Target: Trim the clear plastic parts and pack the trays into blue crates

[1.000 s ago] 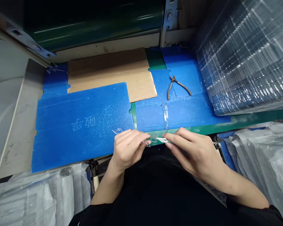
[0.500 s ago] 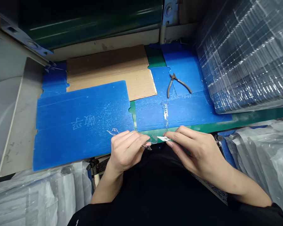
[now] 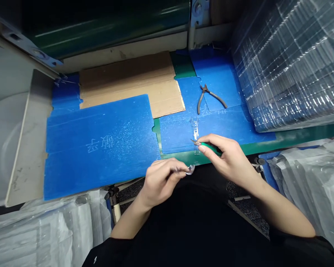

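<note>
The right hand (image 3: 228, 159) is gripping a green-handled utility knife (image 3: 212, 148) at the lower centre of the frame, its fingers closed around the handle. The small metal blade is pointing left and is positioned just beside a strip of clear tape (image 3: 195, 134) lying across the right-hand blue corrugated plastic sheet (image 3: 178, 133). The left hand (image 3: 160, 181) is holding a clear plastic scrap (image 3: 190, 170), its fingers pinched together on it, just below the near edge of that sheet.

A second blue corrugated plastic sheet (image 3: 100, 148), printed with white characters, is lying at centre left, and a cardboard sheet (image 3: 130, 85) is lying above it. Grey-handled pliers (image 3: 208, 97) are resting on blue plastic at upper centre. Above the green desk (image 3: 267, 147), a stack of clear plastic sheets (image 3: 286, 63) is standing at upper right.
</note>
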The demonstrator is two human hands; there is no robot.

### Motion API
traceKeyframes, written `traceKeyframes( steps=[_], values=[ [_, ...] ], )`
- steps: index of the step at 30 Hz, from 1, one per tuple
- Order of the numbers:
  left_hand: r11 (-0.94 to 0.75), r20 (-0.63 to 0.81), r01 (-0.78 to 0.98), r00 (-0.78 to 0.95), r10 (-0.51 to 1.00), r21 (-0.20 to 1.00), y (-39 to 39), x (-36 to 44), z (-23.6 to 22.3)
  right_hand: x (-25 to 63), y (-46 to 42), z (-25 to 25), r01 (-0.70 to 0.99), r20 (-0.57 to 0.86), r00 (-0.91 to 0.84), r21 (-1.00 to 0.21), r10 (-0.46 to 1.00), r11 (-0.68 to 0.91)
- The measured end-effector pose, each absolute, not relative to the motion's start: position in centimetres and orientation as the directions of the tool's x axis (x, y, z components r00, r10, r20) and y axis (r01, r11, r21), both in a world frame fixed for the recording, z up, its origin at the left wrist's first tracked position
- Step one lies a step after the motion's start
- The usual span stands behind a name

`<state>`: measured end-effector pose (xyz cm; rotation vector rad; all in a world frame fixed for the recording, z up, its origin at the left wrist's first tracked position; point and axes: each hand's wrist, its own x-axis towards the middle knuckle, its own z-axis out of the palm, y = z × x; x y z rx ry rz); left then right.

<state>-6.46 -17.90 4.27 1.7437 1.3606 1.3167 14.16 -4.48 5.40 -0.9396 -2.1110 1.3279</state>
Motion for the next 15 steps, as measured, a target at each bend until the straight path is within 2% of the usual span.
traceKeyframes(
  steps=[2,5,7,12,15],
  values=[
    [-0.124,0.139,0.112,-0.133,0.981,0.986,-18.0,-5.9,3.7,13.8,-4.8,5.6,0.187,-0.034,-0.639,-0.976,0.768,0.113],
    [0.061,-0.089,-0.177,-0.16,0.983,0.982,-18.0,-5.4,3.0,13.3,-5.4,6.1,0.059,-0.125,-0.654,-0.992,0.746,-0.114],
    [0.097,-0.134,-0.239,-0.143,0.981,0.966,-18.0,-5.2,2.7,13.2,-5.7,6.3,0.036,-0.147,-0.657,-0.986,0.74,-0.165],
    [0.122,-0.157,-0.303,-0.093,0.983,0.945,-17.7,-4.9,2.9,13.2,-5.8,6.6,0.029,-0.138,-0.654,-0.987,0.744,-0.157],
    [0.149,-0.184,-0.404,-0.05,0.982,0.903,-17.4,-4.6,3.1,13.3,-5.5,6.5,0.017,-0.138,-0.66,-0.986,0.739,-0.168]
  ],
)
